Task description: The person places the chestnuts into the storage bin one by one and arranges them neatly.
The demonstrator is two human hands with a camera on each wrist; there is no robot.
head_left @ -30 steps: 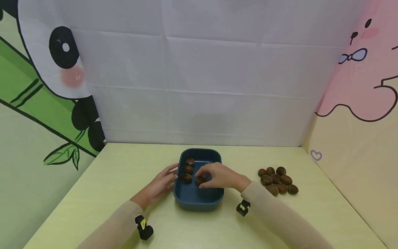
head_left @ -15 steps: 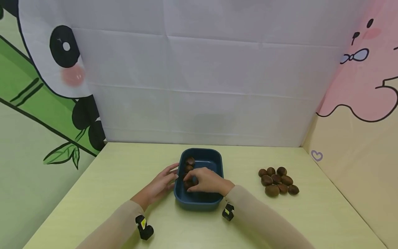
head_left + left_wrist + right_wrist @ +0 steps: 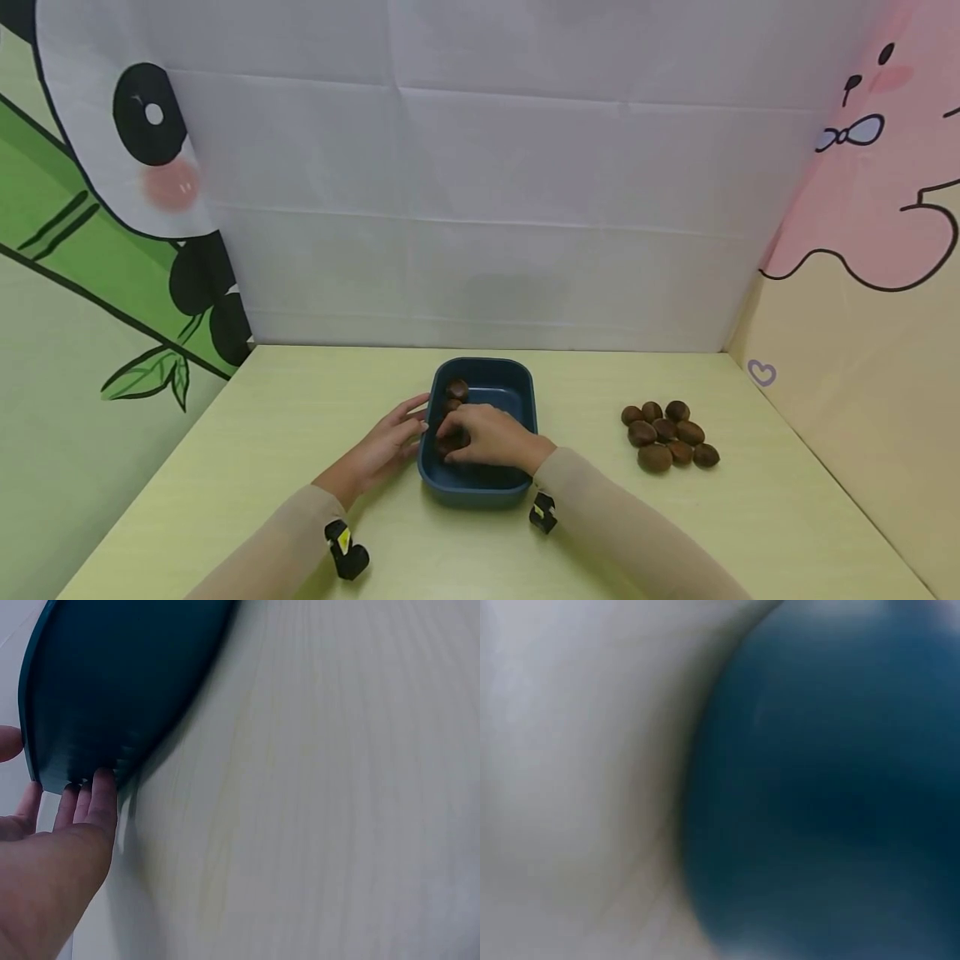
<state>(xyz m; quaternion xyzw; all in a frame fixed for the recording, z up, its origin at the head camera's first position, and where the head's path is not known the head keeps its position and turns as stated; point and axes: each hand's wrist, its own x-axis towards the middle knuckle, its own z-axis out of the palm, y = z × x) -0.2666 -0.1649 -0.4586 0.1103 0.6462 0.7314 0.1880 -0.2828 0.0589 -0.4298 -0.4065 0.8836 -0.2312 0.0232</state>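
A dark blue rectangular tray (image 3: pixel 480 497) sits on the table, with brown chestnuts (image 3: pixel 457 390) in a column along its left side. My right hand (image 3: pixel 491 435) reaches into it and pinches a chestnut (image 3: pixel 448 445) low against the left wall; the fingers partly cover this nut and its neighbours. My left hand (image 3: pixel 384 446) rests beside the tray, its extended fingers touching the left outer wall. In the left wrist view, the fingertips (image 3: pixel 103 780) lie against the tray's side (image 3: pixel 120 690). Only the blurred tray wall (image 3: pixel 802 787) shows in the right wrist view.
A group of several chestnuts (image 3: pixel 664 432) lies on the table to the right of the tray. The pale yellow table (image 3: pixel 300 392) ends at a white sheet (image 3: pixel 480 217) behind. Printed cartoon walls stand on both sides.
My right hand has carried the pinched chestnut leftward from the tray's middle to the column by the left wall. My left hand has stayed at the tray's side.
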